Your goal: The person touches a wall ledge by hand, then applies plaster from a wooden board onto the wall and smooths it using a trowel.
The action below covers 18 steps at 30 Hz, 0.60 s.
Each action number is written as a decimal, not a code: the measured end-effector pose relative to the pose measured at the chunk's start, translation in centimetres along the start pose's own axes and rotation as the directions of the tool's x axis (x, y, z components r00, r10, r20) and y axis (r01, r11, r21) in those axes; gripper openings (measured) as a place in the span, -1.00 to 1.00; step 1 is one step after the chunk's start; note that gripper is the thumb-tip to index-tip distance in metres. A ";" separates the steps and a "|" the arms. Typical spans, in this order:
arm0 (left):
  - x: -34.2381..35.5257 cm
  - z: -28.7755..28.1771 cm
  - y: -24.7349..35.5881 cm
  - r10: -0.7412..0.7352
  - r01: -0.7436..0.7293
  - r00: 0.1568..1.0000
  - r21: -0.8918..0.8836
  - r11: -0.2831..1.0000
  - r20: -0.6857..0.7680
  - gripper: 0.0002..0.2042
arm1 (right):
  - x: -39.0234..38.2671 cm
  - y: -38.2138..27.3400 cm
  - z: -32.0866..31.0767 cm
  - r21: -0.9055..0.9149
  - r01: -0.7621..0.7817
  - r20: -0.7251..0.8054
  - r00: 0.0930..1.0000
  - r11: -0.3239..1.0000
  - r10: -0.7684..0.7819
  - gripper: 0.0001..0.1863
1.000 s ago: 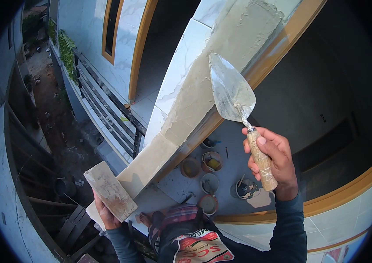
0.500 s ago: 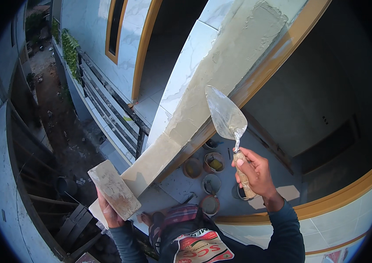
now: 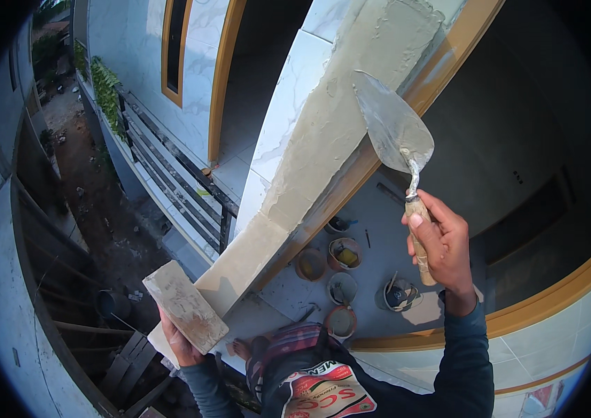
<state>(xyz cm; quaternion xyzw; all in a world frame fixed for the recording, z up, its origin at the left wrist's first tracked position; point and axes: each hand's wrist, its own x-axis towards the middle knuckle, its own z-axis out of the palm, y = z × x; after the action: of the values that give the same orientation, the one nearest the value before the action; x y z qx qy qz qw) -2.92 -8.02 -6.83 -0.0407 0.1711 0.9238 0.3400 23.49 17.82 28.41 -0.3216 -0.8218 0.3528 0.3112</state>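
In my right hand is a pointed trowel, gripped by its wooden handle with the thumb along it. Its mortar-smeared blade points up and left, partly overlapping the long strip of grey mortar on the wall and the yellow-brown frame. My left hand holds a rectangular mortar-smeared block at lower left, gripped from its left side; most of those fingers are hidden behind it. The block overlaps the lower end of a smooth pale ledge, which continues the mortar strip. The strip's surface is rough, with ridges near its top.
Several buckets stand on the floor far below, one with tools in it. A yellow-brown wooden frame runs along the strip. To the left are a slatted railing and a deep drop to dirt ground.
My right hand has moved up and right with the trowel, its blade now farther up the mortar strip. The left hand keeps the block in nearly the same place.
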 end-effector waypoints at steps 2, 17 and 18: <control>0.0 0.0 -0.1 0.017 -0.016 0.999 0.026 1.000 -0.034 -0.47 | 0.0 -0.3 0.1 0.116 -0.115 0.053 0.993 0.987 0.110 -0.56; 0.2 0.2 -0.1 0.018 -0.017 0.999 0.045 0.999 -0.028 -0.48 | -3.4 10.5 8.4 -0.321 0.019 0.182 0.982 0.947 0.042 -0.55; 0.2 0.2 -0.1 0.032 -0.032 0.999 0.047 0.998 0.000 -0.48 | -3.0 9.4 7.7 -0.291 0.033 0.158 0.987 0.956 0.014 -0.55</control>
<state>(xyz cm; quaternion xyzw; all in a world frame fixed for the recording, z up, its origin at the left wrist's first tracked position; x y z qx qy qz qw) -3.03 -7.80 -6.73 -0.0304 0.1934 0.9248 0.3261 22.51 17.83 15.92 -0.3310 -0.8885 0.2502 0.1959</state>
